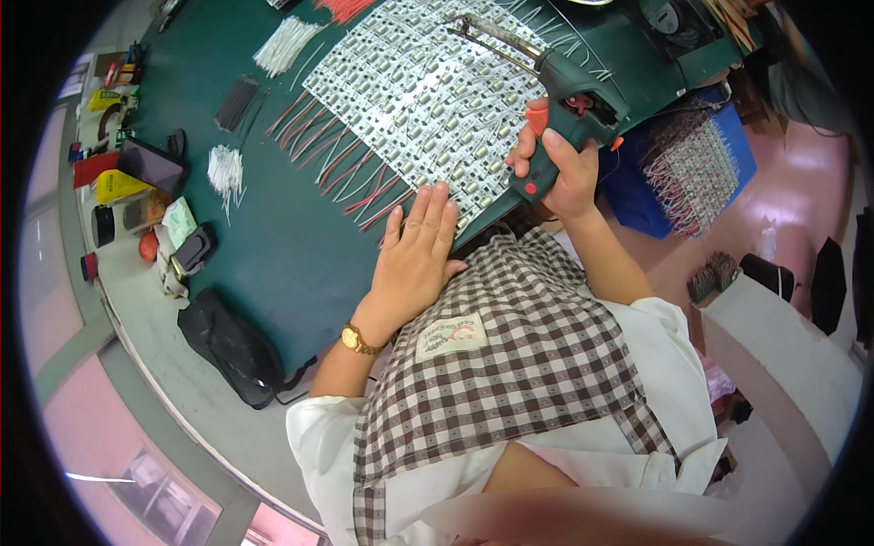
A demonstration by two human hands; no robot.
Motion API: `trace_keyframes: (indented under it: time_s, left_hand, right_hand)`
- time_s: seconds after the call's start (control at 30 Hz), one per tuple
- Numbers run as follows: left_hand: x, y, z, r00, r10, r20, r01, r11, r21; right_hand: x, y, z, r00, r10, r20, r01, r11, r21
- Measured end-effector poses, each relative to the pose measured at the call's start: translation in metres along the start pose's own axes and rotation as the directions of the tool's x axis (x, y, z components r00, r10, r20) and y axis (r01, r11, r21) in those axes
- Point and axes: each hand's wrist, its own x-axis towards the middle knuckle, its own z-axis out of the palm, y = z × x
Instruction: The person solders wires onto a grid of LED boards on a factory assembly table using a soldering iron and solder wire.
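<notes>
Left hand [414, 259] flat, fingers [428, 211] straight and close together, palm down on the near edge of the white panel [428, 91], holding nothing. Gold watch [358, 339] on that wrist. Right hand [555, 168] closed around the green handle of a solder gun [569, 109], thumb along the grip beside an orange trigger, metal tip pointing far-left over the panel. Panel lying slantwise across the green desk [273, 246], made up of many small boards in rows, red and white wire leads [341, 168] fanning from its left edge.

On the desk, left of the panel: bundle of white wires [285, 44] far, dark bundle [237, 102] next, smaller white bundle [224, 171] nearer. Along the left rim: yellow packet [116, 187], red flat package [94, 168] beside it, dark phone [150, 164], pale green pouch [179, 221], small red round thing [148, 246], black cylinder [103, 226]. Black bag [228, 346] near, at the desk's left edge. Far left, more small yellow and coloured containers, too small to tell apart.

Right of the desk, lower down: blue bin [678, 177] with another wired panel inside. Checked apron with a small pale label patch [451, 337] at the chest, over white sleeves.
</notes>
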Motion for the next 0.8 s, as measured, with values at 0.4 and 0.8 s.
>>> trace_keyframes:
  time_s: [0.4,0.8]
  left_hand:
    - [0.028,0.010,-0.056,0.905,-0.131,-0.404,-0.158,0.779,-0.606]
    - [0.041,-0.009,-0.054,0.996,-0.086,0.029,0.057,0.348,-0.936]
  right_hand:
    - [-0.024,-0.011,0.039,0.987,-0.075,0.145,0.073,0.997,0.019]
    - [-0.038,-0.001,0.053,0.845,0.133,0.519,0.211,0.807,-0.551]
